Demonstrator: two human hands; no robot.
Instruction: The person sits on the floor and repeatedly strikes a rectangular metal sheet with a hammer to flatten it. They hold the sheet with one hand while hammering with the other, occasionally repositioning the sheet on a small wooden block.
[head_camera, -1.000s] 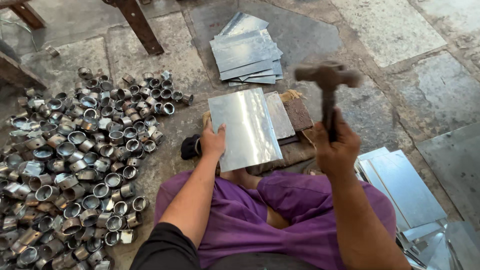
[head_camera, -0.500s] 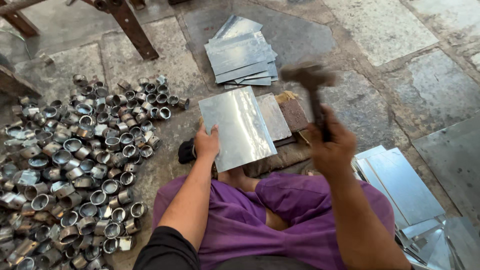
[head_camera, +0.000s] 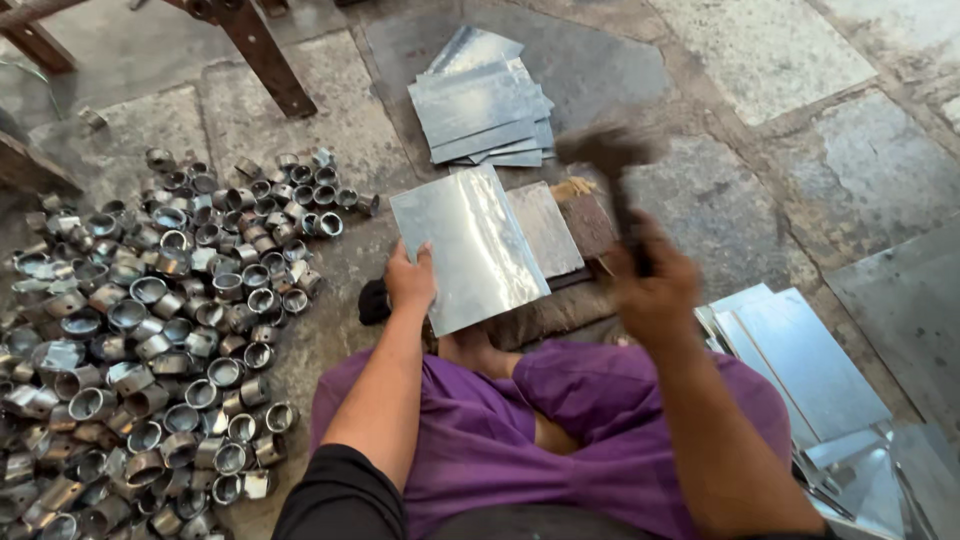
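Sitting cross-legged on a stone-slab floor (head_camera: 860, 170) in purple trousers (head_camera: 600, 430). Lying to the left, spread wide: heap of small metal rings (head_camera: 150, 330), short tube sections, packed close. Resting farther out, a stack of cut sheets (head_camera: 480, 110); more sheets (head_camera: 800, 360) lying just beside the right knee. Leaning across a flat block (head_camera: 545, 228) in front of the legs: the metal sheet (head_camera: 470, 245), tilted, near edge twd the body. Gripping that sheet at its lower left edge w/ left hand (head_camera: 410, 280), fingers curled over the rim, pinning it. Clenching the hammer (head_camera: 610, 165) handle w/ right hand (head_camera: 655, 285), both blurred mid-swing, head raised above the block's right end; exact strike spot can't be told. For a clean blow, prob: keeping the sheet pressed flat on the block, left fingers well apart from the strike line, landing the hammer face square, not on its edge, wrist loose, eyes on the sheet.
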